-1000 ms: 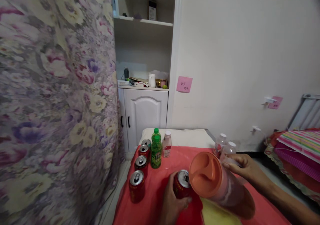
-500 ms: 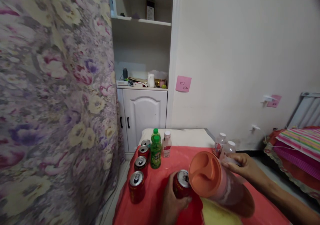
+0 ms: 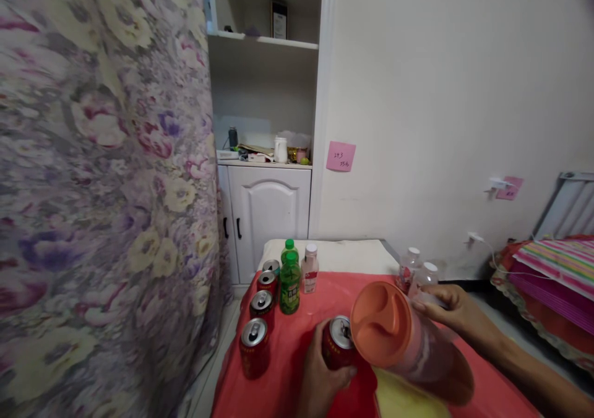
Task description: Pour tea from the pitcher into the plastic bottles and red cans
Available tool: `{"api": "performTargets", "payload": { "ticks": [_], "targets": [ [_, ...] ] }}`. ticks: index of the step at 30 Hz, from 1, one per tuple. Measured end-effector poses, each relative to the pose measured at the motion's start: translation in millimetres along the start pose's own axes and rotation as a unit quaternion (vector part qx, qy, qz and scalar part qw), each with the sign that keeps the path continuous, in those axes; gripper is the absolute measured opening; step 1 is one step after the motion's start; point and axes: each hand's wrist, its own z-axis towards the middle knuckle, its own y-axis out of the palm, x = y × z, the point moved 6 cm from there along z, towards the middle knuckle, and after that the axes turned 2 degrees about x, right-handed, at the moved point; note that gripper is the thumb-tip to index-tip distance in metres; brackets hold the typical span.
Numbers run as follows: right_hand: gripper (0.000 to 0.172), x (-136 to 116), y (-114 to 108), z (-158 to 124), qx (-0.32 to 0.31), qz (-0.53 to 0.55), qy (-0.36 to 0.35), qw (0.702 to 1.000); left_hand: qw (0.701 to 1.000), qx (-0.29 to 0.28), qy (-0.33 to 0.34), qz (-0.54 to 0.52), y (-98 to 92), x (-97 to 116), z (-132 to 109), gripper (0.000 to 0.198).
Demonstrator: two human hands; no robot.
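Note:
My left hand (image 3: 320, 371) is wrapped round a red drink can (image 3: 340, 350) that stands upright with its top opened. My right hand (image 3: 443, 303) grips a clear pitcher (image 3: 429, 359) at its far side, where the handle is mostly hidden. The pitcher is tipped to the left, and its orange lid (image 3: 381, 325) comes up against the can's rim. A brownish liquid seems to lie inside the pitcher. Whether any runs into the can, I cannot tell.
Several opened cans (image 3: 255, 347) line the table's left edge, beside green bottles (image 3: 290, 285) and a pale bottle (image 3: 310, 269). Two clear bottles (image 3: 426, 276) stand beyond my right hand. A yellow patch (image 3: 406, 396) lies under the pitcher on the red cloth (image 3: 288, 387). A floral curtain (image 3: 106, 189) hangs left.

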Motion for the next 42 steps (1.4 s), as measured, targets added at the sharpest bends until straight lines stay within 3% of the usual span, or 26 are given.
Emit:
{"api": "performTargets", "payload": {
  "ticks": [13, 42],
  "targets": [
    [0.056, 2, -2, 0, 0.004, -0.007, -0.006, 1.000, 1.000, -0.004, 0.017, -0.016, 1.9, -18, 5, 0.076],
    [0.058, -2, 0, 1, -0.006, -0.023, -0.010, 1.000, 1.000, -0.009, -0.012, -0.003, 2.0, -6, 1, 0.076]
  ]
}}
